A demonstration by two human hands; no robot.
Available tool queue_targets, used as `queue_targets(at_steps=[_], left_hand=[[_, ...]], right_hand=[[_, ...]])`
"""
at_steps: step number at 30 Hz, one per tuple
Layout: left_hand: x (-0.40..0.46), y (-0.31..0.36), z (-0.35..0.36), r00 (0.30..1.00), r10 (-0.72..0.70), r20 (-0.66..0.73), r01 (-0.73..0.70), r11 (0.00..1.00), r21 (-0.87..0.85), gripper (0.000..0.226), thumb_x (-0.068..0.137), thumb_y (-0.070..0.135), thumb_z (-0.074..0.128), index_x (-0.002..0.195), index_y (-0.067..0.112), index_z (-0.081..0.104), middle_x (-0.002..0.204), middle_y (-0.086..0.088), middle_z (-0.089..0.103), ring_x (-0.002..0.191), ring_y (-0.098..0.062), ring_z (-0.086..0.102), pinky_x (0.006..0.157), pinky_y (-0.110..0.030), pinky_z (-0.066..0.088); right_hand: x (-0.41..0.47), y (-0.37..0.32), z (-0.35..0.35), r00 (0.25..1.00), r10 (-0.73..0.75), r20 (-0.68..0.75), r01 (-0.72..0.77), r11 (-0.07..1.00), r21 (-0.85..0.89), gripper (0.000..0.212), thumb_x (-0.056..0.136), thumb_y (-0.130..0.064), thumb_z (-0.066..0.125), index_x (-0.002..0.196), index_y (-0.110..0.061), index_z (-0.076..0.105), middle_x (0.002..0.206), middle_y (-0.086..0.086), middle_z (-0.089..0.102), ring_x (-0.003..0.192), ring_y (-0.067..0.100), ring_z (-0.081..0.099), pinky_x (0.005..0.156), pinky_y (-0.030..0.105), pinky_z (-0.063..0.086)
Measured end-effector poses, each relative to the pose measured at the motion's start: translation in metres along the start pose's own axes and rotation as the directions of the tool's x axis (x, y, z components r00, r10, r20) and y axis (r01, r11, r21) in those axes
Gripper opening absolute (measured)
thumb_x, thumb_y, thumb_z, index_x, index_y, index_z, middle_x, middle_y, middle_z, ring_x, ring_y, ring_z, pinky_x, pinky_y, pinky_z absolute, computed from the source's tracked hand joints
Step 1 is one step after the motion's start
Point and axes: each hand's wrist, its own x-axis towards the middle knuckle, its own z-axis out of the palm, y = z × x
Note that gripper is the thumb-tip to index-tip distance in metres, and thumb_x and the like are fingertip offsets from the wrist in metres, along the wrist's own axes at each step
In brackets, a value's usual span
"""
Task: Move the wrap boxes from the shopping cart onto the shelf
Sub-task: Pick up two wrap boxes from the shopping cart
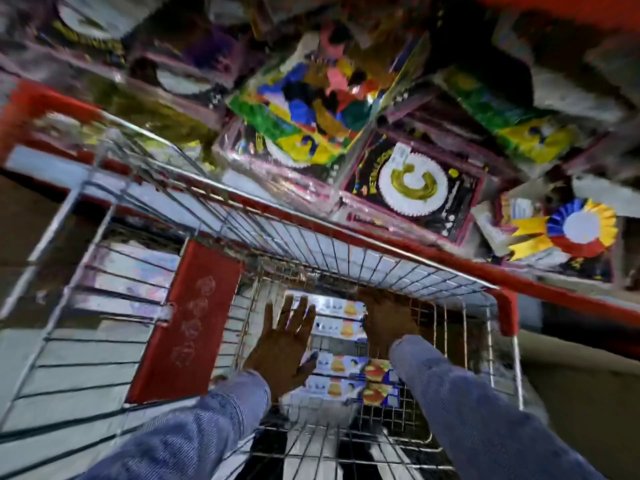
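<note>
Several long white wrap boxes (pixel 341 367) with burger pictures lie side by side on the bottom of the wire shopping cart (pixel 311 247). My left hand (pixel 285 341) is spread open above their left ends, fingers apart, holding nothing. My right hand (pixel 389 322) reaches deep into the cart over the boxes' right ends; motion blur hides whether its fingers touch or grip a box. Both arms wear blue denim sleeves. The shelf (pixel 433 244) with a red edge runs just beyond the cart's far rim.
The shelf holds packed party goods: a black box with a gold-on-white rosette (pixel 412 180), colourful packs (pixel 304 123), and a blue, yellow and red ribbon rosette (pixel 581 226). A red child-seat flap (pixel 188 320) stands at the cart's left. The picture is blurred.
</note>
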Motion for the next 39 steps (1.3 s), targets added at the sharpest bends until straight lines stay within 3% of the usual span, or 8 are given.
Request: queue_targets(at_steps=[2,8,12,15,20,24,35,39], left_hand=[[0.017,-0.004,0.025,1.0,-0.005,0.013,0.005,1.0,-0.02,0.075,0.088,0.052,0.036,0.143,0.002,0.043,0.15,-0.022,0.044,0.135,-0.046,0.042,0.1,-0.07,0.041],[0.043,-0.011,0.076,0.991,0.089,0.095,-0.084,0.995,-0.06,0.06,0.085,0.039,0.037,0.131,0.005,0.056,0.13,-0.018,0.062,0.119,-0.041,0.058,0.098,-0.057,0.05],[0.056,-0.006,0.083,0.981,0.182,0.066,-0.177,0.981,-0.084,0.053,0.075,0.023,0.073,0.121,0.001,0.062,0.114,-0.019,0.069,0.1,-0.04,0.066,0.086,-0.049,0.058],[0.069,0.002,0.089,0.984,0.171,0.045,-0.167,0.982,-0.092,0.062,0.058,0.008,0.086,0.116,-0.003,0.066,0.107,-0.022,0.072,0.095,-0.041,0.069,0.083,-0.051,0.06],[0.096,0.012,0.106,0.992,0.086,0.096,-0.079,0.994,-0.071,0.061,0.08,-0.012,0.058,0.138,-0.004,0.046,0.138,-0.028,0.052,0.124,-0.048,0.051,0.108,-0.059,0.04],[0.097,0.014,0.097,0.994,0.062,0.086,-0.057,0.997,-0.06,0.052,0.079,-0.008,0.056,0.13,0.002,0.053,0.123,-0.019,0.062,0.108,-0.04,0.06,0.095,-0.05,0.049],[-0.003,0.022,-0.121,0.99,0.096,-0.1,-0.106,0.99,-0.093,0.058,0.066,0.025,0.075,0.122,0.019,0.065,0.115,-0.004,0.073,0.098,-0.028,0.071,0.073,-0.039,0.063],[-0.03,0.031,-0.231,0.97,0.093,-0.224,-0.108,0.993,-0.056,0.059,0.066,0.038,0.068,0.124,0.029,0.062,0.117,0.001,0.073,0.105,-0.026,0.069,0.079,-0.037,0.061]], right_hand=[[0.029,0.007,0.016,0.999,0.003,0.041,-0.004,1.0,0.015,0.062,0.098,-0.024,0.047,0.154,-0.018,0.021,0.159,0.013,0.03,0.143,0.037,0.033,0.111,0.05,0.038],[0.081,0.027,0.051,0.979,-0.119,0.166,0.142,0.981,-0.129,0.063,0.097,-0.043,0.048,0.151,-0.017,0.027,0.153,0.013,0.04,0.138,0.038,0.039,0.111,0.051,0.037],[0.095,0.044,0.046,0.961,-0.223,0.163,0.244,0.963,-0.117,0.07,0.095,-0.05,0.048,0.152,-0.015,0.027,0.156,0.013,0.037,0.14,0.034,0.039,0.111,0.045,0.038],[0.1,0.045,0.042,0.962,-0.243,0.128,0.266,0.938,-0.22,0.074,0.094,-0.047,0.052,0.15,-0.006,0.025,0.144,0.02,0.049,0.127,0.038,0.052,0.098,0.046,0.048],[0.091,0.04,0.03,0.966,-0.258,0.007,0.25,0.93,-0.27,0.06,0.091,-0.038,0.059,0.137,-0.004,0.041,0.12,0.021,0.064,0.109,0.041,0.062,0.086,0.046,0.051],[0.066,0.031,0.015,0.961,-0.255,-0.105,0.23,0.951,-0.206,0.046,0.089,-0.037,0.057,0.124,-0.009,0.049,0.112,0.016,0.067,0.103,0.038,0.065,0.08,0.041,0.051],[-0.086,-0.025,-0.155,0.854,-0.347,-0.387,0.345,0.935,-0.077,0.048,0.075,-0.061,0.057,0.104,-0.024,0.065,0.086,0.001,0.073,0.08,0.022,0.068,0.073,0.032,0.054],[-0.144,-0.048,-0.25,0.782,-0.402,-0.477,0.399,0.91,-0.113,0.053,0.071,-0.066,0.055,0.109,-0.029,0.065,0.089,0.001,0.074,0.086,0.024,0.067,0.067,0.029,0.044]])
